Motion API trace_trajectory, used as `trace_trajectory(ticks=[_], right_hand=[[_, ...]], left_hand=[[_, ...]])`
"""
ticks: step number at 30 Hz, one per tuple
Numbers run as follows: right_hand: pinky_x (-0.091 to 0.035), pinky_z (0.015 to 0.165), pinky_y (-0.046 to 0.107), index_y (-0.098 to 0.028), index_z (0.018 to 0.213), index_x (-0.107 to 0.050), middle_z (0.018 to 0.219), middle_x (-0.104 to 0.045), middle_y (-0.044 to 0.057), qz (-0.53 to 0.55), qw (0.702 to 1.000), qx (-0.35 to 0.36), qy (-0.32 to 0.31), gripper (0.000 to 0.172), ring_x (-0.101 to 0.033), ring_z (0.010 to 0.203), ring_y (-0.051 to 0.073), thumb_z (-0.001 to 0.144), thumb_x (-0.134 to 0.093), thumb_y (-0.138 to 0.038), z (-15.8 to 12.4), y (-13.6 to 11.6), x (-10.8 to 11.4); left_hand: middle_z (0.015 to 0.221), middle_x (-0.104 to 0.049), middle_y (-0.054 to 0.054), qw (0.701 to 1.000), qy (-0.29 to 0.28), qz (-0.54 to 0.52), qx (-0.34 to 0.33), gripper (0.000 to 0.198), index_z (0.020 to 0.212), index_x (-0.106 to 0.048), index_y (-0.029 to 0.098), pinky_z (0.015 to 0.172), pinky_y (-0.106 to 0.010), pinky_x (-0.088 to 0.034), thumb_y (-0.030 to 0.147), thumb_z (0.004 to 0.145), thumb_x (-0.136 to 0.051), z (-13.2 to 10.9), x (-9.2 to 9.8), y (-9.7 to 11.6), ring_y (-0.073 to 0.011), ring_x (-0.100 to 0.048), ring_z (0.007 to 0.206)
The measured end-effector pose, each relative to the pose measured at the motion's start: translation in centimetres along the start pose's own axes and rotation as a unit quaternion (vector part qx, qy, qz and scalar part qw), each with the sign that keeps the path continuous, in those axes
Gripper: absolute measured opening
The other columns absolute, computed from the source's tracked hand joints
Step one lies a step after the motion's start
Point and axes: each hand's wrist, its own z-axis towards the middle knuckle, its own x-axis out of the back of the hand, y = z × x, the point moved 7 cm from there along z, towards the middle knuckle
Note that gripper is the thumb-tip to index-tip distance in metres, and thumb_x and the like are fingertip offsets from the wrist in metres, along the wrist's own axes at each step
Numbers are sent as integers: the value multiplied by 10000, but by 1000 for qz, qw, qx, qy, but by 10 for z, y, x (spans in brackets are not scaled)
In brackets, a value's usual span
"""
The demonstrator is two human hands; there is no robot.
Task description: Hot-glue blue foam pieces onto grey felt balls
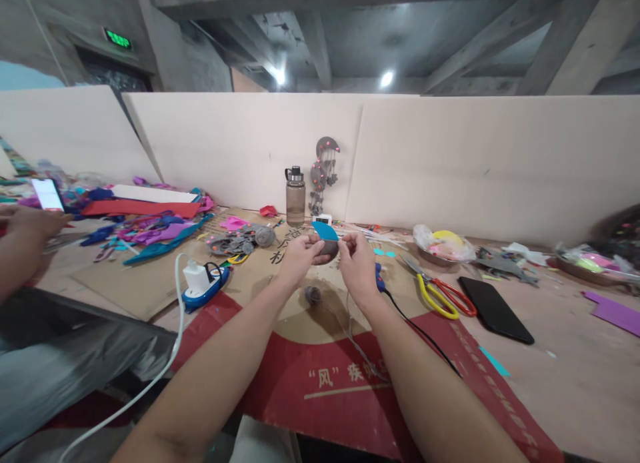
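Note:
Between my hands is a small curved piece, blue (325,231) at the top and wrapped in grey yarn (327,248) below. My left hand (301,257) pinches its left side. At its right edge, my right hand (357,257) has thumb and fingers pressed together, with grey yarn running down from it. A small ball of grey yarn (313,295) lies on the cardboard below my hands. Loose strands trail from there toward my right forearm.
Scissors (440,293) and a black phone (496,309) lie at right. A blue power strip (206,288) with a white cable is at left. Behind stand a bottle (295,196) and a grey hanging ornament (325,166). Another person's hand (35,223) is at far left by a lit phone.

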Motion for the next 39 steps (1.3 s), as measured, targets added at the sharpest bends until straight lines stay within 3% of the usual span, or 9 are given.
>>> trace_trajectory(ticks=[11,17,20,26,29,35,39], right_hand=[[-391,676,282,-185,872,-534,759,-551,5,16,999,-25,-27,136,-499,686,147,806,-473,-287,0,7,-7],[-365,648,280,-186,710,-538,665,-542,-3,-11,992,-15,-128,189,-477,656,151,810,-457,-325,-5,5,-24],[-359,636,273,-187,667,-550,631,-537,-12,-20,985,-9,-170,210,-476,638,146,809,-462,-315,-11,2,-31],[-385,656,259,-193,720,-641,717,-635,2,-22,945,32,-325,212,-543,680,144,828,-480,-280,-41,-11,-39],[-381,633,251,-208,729,-667,719,-651,3,-41,916,62,-395,240,-550,666,143,844,-465,-267,-60,-21,-30],[-398,603,242,-226,763,-690,701,-660,-14,-30,893,46,-447,199,-563,639,146,821,-503,-258,-83,-38,8],[-400,578,232,-209,765,-685,685,-650,-10,-65,863,14,-500,273,-564,629,144,841,-492,-386,-75,-29,30]], left_hand=[[741,-624,-26,1000,10,-16,-6,186,715,-546,134,680,-315,-584,227,658,-696,2,7,3,-126,-630,682],[616,-549,34,989,110,-78,-65,203,658,-492,142,672,-294,-569,197,608,-681,16,48,26,-84,-586,589],[637,-588,17,981,154,-81,-81,169,663,-505,143,669,-282,-562,175,603,-660,25,68,29,-92,-601,602],[623,-592,18,979,180,-60,-81,146,628,-506,148,688,-285,-557,190,607,-644,35,81,22,-105,-620,623],[634,-603,12,978,179,-72,-76,146,623,-508,146,698,-294,-558,180,595,-647,36,83,20,-109,-624,629],[635,-607,0,974,193,-92,-77,112,631,-516,144,700,-304,-562,143,609,-626,36,87,23,-121,-635,640],[639,-608,-2,975,195,-64,-87,82,628,-524,141,699,-291,-561,145,626,-606,35,87,24,-110,-625,627]])
